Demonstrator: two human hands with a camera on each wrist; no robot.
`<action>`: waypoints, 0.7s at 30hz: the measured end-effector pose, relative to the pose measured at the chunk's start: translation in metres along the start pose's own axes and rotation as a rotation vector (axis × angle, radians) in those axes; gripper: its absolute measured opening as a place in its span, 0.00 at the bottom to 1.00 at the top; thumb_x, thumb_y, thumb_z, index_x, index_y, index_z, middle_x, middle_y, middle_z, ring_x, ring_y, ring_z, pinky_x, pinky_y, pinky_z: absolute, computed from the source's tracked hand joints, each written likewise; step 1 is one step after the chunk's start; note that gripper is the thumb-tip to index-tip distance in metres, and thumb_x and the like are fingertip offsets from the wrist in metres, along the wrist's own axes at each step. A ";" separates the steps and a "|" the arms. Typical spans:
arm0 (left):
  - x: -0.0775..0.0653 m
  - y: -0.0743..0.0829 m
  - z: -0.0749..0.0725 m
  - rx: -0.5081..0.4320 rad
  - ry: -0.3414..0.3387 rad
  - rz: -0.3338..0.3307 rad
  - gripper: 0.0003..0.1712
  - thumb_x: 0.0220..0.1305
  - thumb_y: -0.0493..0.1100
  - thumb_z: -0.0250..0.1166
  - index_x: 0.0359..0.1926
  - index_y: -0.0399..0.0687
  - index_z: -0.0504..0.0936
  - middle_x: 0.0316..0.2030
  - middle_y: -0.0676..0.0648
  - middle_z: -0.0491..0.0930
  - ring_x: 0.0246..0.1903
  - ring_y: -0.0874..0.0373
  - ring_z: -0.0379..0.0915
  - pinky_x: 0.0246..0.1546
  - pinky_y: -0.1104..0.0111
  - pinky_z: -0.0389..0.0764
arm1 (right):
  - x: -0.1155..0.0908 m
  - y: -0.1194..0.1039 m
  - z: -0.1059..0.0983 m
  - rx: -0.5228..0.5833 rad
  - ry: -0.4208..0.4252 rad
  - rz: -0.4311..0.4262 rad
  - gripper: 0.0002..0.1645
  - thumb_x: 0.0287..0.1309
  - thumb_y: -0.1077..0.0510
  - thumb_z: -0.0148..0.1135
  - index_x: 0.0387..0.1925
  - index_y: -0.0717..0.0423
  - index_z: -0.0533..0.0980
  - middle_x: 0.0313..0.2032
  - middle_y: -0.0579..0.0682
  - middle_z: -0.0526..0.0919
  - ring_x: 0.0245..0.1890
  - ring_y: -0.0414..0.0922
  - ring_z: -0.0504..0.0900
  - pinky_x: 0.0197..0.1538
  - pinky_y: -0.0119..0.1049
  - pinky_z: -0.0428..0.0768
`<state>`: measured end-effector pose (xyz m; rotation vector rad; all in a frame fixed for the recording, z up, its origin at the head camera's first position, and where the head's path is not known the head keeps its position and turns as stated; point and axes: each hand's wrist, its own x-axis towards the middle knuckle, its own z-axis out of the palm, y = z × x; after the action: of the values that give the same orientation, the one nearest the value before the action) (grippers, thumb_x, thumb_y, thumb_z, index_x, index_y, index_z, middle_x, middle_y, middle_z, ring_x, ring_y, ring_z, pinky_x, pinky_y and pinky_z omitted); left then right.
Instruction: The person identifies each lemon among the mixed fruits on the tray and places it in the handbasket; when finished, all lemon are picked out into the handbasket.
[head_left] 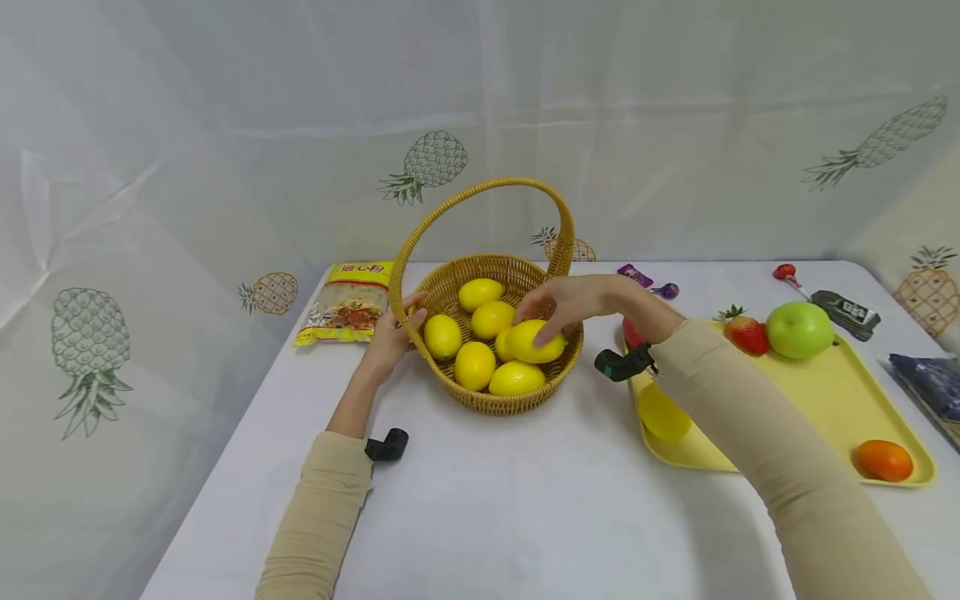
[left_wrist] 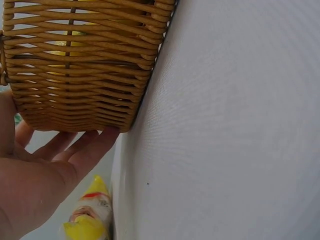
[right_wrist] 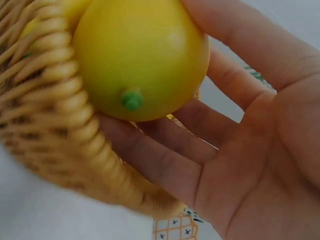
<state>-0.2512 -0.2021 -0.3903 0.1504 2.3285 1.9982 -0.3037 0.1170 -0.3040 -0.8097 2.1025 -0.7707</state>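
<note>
A wicker basket (head_left: 498, 406) with a tall arched handle stands on the table and holds several yellow lemons (head_left: 474, 367). At its left side, my left hand (head_left: 388, 340) touches the outer wall by the foot of the handle. Fairly straight fingers (left_wrist: 92, 152) rest against the weave in the left wrist view. My right hand (head_left: 567, 302) reaches over the right rim and holds a lemon (head_left: 525, 343) between thumb and fingers. The right wrist view shows this lemon (right_wrist: 140, 55) close up, its green stem tip facing the camera, right beside the basket rim.
A yellow tray (head_left: 810, 400) on the right bears a green apple (head_left: 799, 330), a strawberry (head_left: 746, 335), an orange fruit (head_left: 885, 460) and a yellow piece (head_left: 663, 414). Behind the left hand lies a food packet (head_left: 341, 304). Lollipops (head_left: 665, 291) and wrapped items lie toward the back right.
</note>
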 end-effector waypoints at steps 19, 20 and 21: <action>-0.001 -0.006 0.001 0.016 0.012 0.032 0.29 0.74 0.48 0.53 0.72 0.47 0.63 0.69 0.40 0.61 0.60 0.43 0.65 0.48 0.57 0.78 | 0.011 0.001 -0.006 -0.086 -0.074 0.044 0.31 0.54 0.55 0.72 0.60 0.48 0.74 0.60 0.56 0.72 0.60 0.52 0.69 0.55 0.43 0.76; -0.001 -0.006 0.001 0.019 0.015 0.033 0.29 0.74 0.48 0.53 0.72 0.47 0.63 0.69 0.40 0.61 0.60 0.43 0.65 0.48 0.57 0.79 | 0.012 0.000 -0.007 -0.114 -0.080 0.051 0.30 0.54 0.56 0.72 0.60 0.48 0.74 0.59 0.56 0.72 0.59 0.52 0.69 0.56 0.43 0.75; -0.001 -0.006 0.001 0.020 0.018 0.033 0.29 0.74 0.48 0.53 0.72 0.48 0.63 0.69 0.40 0.61 0.60 0.43 0.65 0.48 0.57 0.79 | 0.013 -0.002 -0.007 -0.146 -0.086 0.062 0.30 0.54 0.56 0.72 0.59 0.48 0.74 0.59 0.55 0.73 0.59 0.51 0.70 0.57 0.44 0.74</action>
<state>-0.2502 -0.2017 -0.3966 0.1735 2.3727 1.9994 -0.3160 0.1083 -0.3041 -0.8361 2.1147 -0.5449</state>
